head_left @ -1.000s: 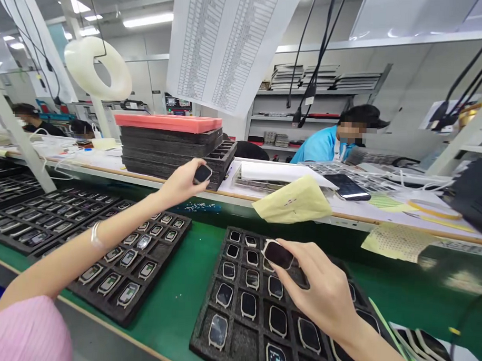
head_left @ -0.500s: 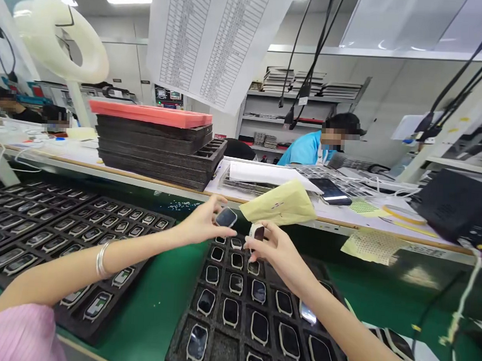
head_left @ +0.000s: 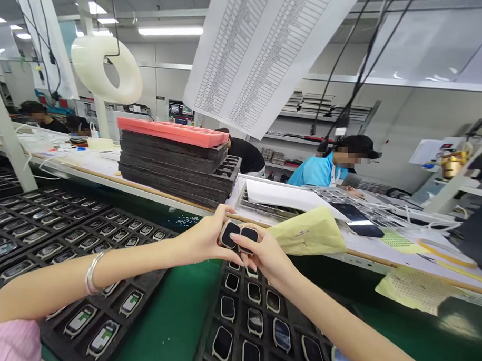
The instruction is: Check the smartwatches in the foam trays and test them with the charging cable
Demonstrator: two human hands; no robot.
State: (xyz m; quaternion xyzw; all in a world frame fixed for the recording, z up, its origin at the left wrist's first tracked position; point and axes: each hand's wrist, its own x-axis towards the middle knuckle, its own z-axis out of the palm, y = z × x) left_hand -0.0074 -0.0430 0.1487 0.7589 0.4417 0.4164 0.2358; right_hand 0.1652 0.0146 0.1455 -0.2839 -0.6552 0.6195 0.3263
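My left hand (head_left: 207, 237) is closed round the edges of a smartwatch (head_left: 230, 235), its dark screen turned toward me. My right hand (head_left: 268, 250) grips a second smartwatch (head_left: 248, 237), thumb laid across its screen. The two watches sit side by side, seemingly touching, above the far end of a black foam tray (head_left: 236, 328). Dark-screened watch cases without straps fill the pockets of that tray. To the left, another black tray (head_left: 143, 272) holds more watch cases, some showing green and white on their faces.
Beyond my hands runs a raised shelf with a stack of black trays (head_left: 170, 167) topped by a red tray (head_left: 167, 131). Yellow paper (head_left: 310, 231) overhangs its edge near my right hand. A phone (head_left: 356, 219) lies farther right. A co-worker in blue (head_left: 314, 170) sits opposite.
My hands have come together, bringing the two watches side by side. The right-hand watch now faces me. The camera view has shifted, so the surroundings appear lower and farther right.
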